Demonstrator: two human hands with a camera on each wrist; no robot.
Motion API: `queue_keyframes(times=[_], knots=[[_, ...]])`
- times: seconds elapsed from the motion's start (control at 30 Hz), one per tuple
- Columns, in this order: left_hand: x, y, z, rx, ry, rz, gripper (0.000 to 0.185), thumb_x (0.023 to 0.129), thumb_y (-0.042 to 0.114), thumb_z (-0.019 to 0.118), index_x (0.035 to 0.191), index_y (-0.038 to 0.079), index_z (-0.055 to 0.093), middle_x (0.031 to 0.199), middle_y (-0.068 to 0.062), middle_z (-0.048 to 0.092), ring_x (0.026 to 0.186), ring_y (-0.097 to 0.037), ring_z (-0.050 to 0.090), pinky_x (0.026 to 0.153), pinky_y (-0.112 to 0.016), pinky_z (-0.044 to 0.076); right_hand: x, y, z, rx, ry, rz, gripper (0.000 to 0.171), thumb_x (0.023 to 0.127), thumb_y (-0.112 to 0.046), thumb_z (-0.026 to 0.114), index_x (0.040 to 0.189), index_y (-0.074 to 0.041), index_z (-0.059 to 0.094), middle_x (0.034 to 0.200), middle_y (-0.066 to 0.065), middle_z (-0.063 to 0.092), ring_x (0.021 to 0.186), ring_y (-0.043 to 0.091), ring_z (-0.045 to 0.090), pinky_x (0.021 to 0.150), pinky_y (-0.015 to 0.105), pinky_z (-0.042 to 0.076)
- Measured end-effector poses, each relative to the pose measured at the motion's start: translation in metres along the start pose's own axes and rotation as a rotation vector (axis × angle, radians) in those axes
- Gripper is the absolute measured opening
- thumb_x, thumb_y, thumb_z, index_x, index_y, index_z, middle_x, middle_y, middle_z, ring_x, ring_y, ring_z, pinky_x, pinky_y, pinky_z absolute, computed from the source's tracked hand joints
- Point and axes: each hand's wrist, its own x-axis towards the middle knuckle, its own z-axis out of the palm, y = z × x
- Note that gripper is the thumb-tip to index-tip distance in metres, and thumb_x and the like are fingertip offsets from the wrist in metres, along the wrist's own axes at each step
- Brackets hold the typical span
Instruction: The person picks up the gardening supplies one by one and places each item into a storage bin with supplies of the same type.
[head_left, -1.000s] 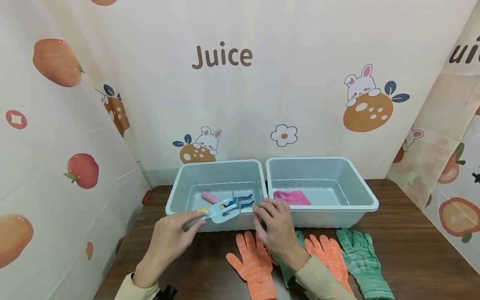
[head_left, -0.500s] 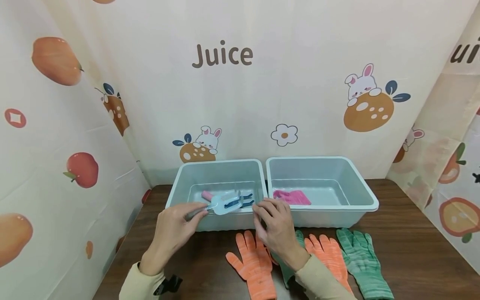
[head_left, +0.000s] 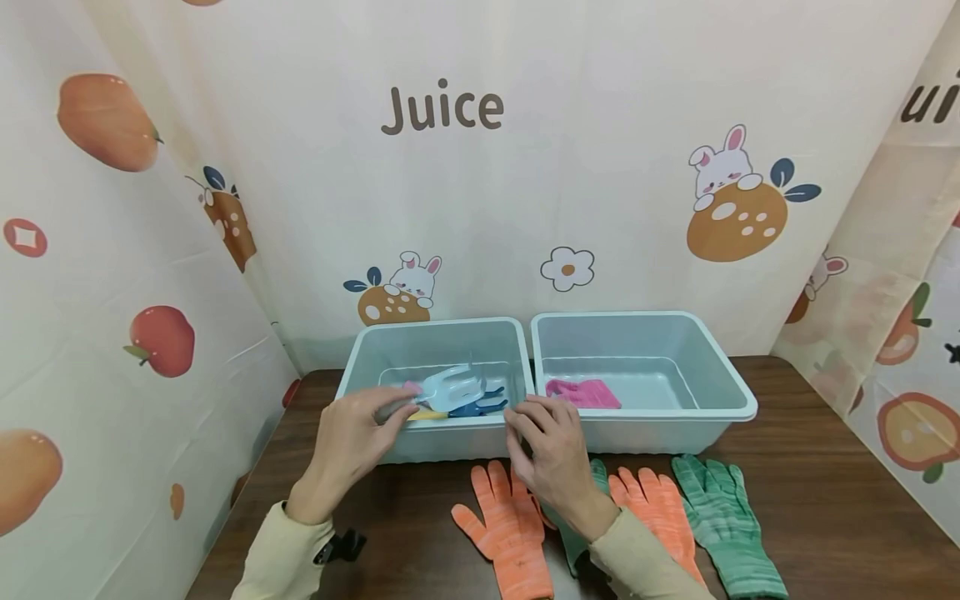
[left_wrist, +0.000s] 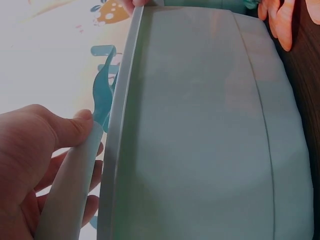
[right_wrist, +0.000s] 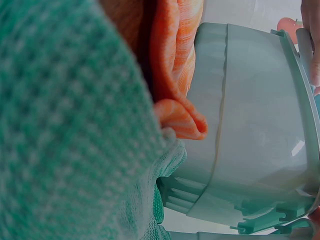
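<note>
A light blue plastic garden fork with a grey handle (head_left: 448,388) is held over the left pale green plastic bin (head_left: 360,379), its tines pointing toward the far edge of the table. The left hand (head_left: 352,442) is closed round the handle, the fingers (left_wrist: 75,127) and thumb curled about it just outside the bin's near rim (the left wrist view shows the handle running alongside that rim). Beneath the fork, inside the bin, a dark blue plastic tool (head_left: 480,406), a yellow piece (head_left: 427,414) and a pink handle (head_left: 412,387) are seen lying on the bottom.

The right hand (head_left: 551,454) is laid at the near rim where the two bins meet, its fingers bent loosely and nothing gripped in them. The right pale green plastic bin (head_left: 720,375) holds a pink knitted glove (head_left: 585,392). Along the near edge of the dark wooden table (head_left: 825,500), two orange knitted gloves (head_left: 510,533) and two green knitted gloves (head_left: 723,521) are spread flat, partly covered by the right forearm.
</note>
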Motion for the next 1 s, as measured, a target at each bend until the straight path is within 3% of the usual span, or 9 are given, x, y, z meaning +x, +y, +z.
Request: queue_keyframes(times=[0.1,0.33,0.57,1.0], knots=[[0.003,-0.001,0.002,0.002,-0.008,-0.001,0.025,0.089,0.022,0.088,0.113,0.017,0.085,0.108,-0.001,0.084,0.094,-0.021,0.080,0.057,-0.026,0.051,0.000,0.000,0.000,-0.002,0.002,-0.001,0.033,0.109,-0.027,0.055,0.101,-0.008,0.082,0.100,0.006,0.076,0.107,0.033,0.067,0.093,0.052,0.048],[0.009,-0.002,0.006,-0.011,-0.031,-0.018,0.023,0.089,0.023,0.088,0.111,0.017,0.085,0.103,-0.001,0.084,0.081,-0.015,0.076,0.055,-0.021,0.043,0.000,0.000,0.000,-0.007,0.004,-0.003,0.032,0.109,-0.027,0.055,0.101,-0.009,0.081,0.100,0.006,0.076,0.108,0.033,0.067,0.093,0.051,0.048],[0.011,-0.007,0.010,-0.012,-0.061,-0.032,0.025,0.089,0.024,0.088,0.113,0.018,0.085,0.105,-0.001,0.084,0.079,-0.014,0.074,0.056,-0.022,0.044,0.000,0.000,0.001,-0.002,0.007,-0.006,0.032,0.109,-0.026,0.056,0.102,-0.009,0.081,0.100,0.006,0.075,0.108,0.033,0.067,0.093,0.051,0.048],[0.018,-0.007,0.014,-0.004,-0.105,-0.071,0.022,0.091,0.026,0.087,0.111,0.018,0.085,0.108,-0.002,0.083,0.095,-0.024,0.079,0.068,-0.035,0.059,0.000,0.000,0.000,0.000,-0.002,-0.007,0.028,0.107,-0.024,0.059,0.101,-0.009,0.081,0.100,0.006,0.075,0.108,0.033,0.067,0.092,0.051,0.048]])
